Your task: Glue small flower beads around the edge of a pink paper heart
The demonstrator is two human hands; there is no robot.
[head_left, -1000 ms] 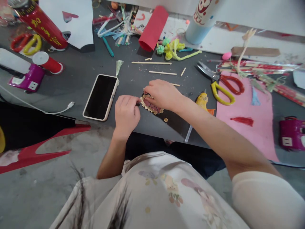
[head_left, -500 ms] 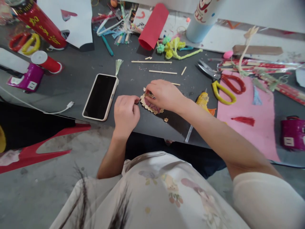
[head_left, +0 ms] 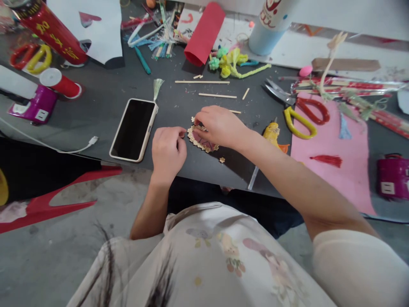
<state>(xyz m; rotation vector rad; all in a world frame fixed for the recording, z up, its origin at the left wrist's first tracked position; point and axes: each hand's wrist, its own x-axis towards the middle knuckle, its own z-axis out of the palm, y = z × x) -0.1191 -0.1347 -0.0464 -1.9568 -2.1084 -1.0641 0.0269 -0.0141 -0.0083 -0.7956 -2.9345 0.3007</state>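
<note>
A small mauve craft piece edged with pale flower-shaped beads lies flat on the dark table, partly covered by fingers. Over its upper right part is my right hand, with curled fingertips pressed at its beaded rim; whatever they pinch is hidden. My left hand rests just left of the piece, fingers curled in, with thumb and forefinger close to the beaded edge. I cannot make out anything between them. One loose flower bead lies below the piece, and another flower bead sits near its top.
A phone lies to the left. Thin wooden sticks are beyond my hands. On the right are a yellow glue gun, scissors and a pink sheet. A red roll and a bottle stand behind.
The view has shifted very slightly. Both hands keep nearly the same place and pose at the beaded piece; nothing else has visibly moved.
</note>
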